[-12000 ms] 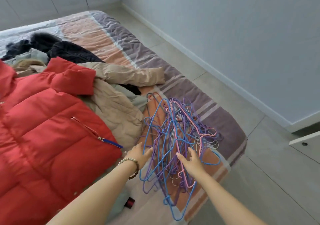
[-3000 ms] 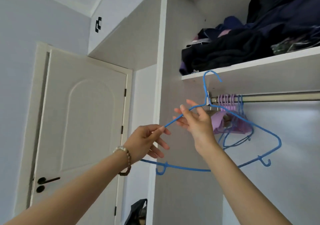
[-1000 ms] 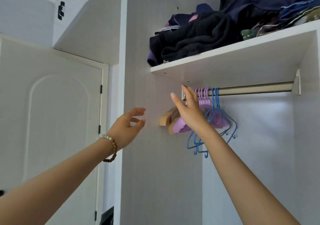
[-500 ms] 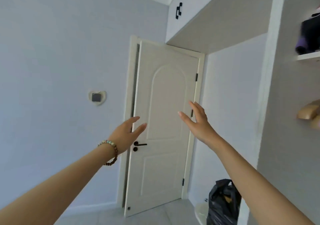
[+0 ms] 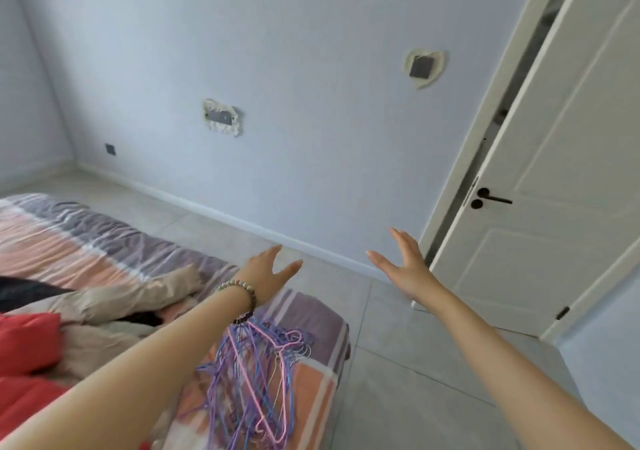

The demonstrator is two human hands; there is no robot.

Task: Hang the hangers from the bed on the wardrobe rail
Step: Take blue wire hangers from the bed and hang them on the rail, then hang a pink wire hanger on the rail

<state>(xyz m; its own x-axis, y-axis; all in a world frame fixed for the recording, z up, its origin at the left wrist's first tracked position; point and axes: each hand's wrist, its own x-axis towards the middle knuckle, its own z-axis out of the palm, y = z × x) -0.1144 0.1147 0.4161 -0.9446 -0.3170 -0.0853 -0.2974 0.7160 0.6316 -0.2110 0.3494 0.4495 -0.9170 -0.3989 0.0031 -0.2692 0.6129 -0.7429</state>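
Hangers (image 5: 256, 387) at bed (image 5: 311, 314) edge (tangled)

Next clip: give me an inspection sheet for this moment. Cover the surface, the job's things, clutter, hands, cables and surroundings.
Surface: bed with a striped purple, orange and white cover; its near corner is in view.
Job's things: tangled pile of hangers, purple, blue and pink, lying on the bed's corner. The wardrobe rail is out of view.
Clutter: beige jacket and red padded jacket heaped on the bed, beside the hangers.
Hands: left hand open and empty, a bead bracelet on the wrist; right hand open and empty. Both are held out above the floor and bed edge, touching nothing.
Cables: nothing seen.
Surroundings: pale wall with two switch plates, tiled floor, white door with a black handle.
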